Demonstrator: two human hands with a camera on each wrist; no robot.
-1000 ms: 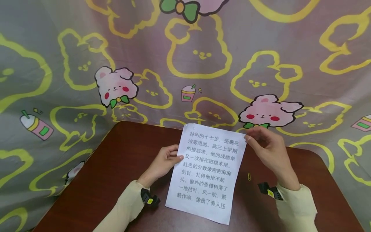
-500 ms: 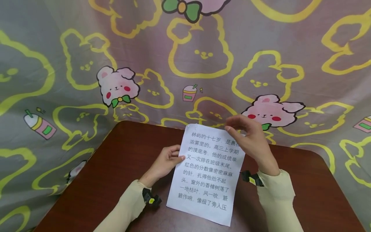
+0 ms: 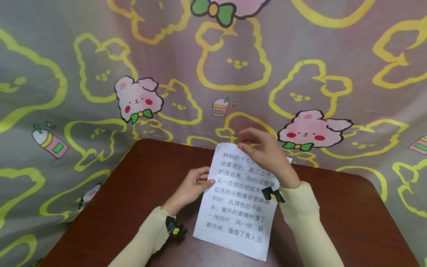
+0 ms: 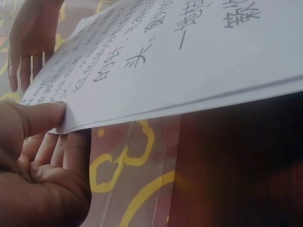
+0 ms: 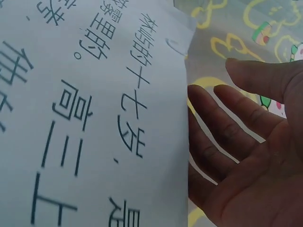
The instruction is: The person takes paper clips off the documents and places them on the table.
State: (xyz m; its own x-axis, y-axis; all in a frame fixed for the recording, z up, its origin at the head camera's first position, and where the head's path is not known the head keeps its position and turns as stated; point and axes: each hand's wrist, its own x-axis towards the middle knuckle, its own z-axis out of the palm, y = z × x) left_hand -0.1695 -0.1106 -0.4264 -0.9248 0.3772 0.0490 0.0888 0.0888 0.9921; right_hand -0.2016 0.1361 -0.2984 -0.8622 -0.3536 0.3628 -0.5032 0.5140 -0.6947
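A: Your left grip (image 3: 189, 186) first.

B: Pinching the printed sheet (image 3: 233, 204) by its left edge. Your thumb (image 4: 43, 117) lies on the text side, your fingers (image 4: 75, 150) behind it.

A: And how does the sheet sit?

B: Up in your grasp over the red-brown counter (image 3: 143, 170), tilted, text facing you. Can't tell whether its lower edge rests there. Near its top left corner, a small loop-shaped mark (image 5: 174, 46), too faint to identify.

A: Your right grip (image 3: 271, 157)?

B: Relaxed, grasping nothing: fingers loosely spread at the sheet's top edge, thumb clear of the paper. From your head view it covers part of the upper lines. In your right wrist view some fingertips are hidden behind the edge, so contact there is hard to call.

A: Around you?

B: Cream sleeves (image 3: 301, 213) on both arms, a black device (image 3: 171, 225) at each wrist. Behind the counter, a grey cloth (image 3: 176, 55) patterned with pink rabbits (image 3: 138, 98) and lidded cups (image 3: 220, 107).
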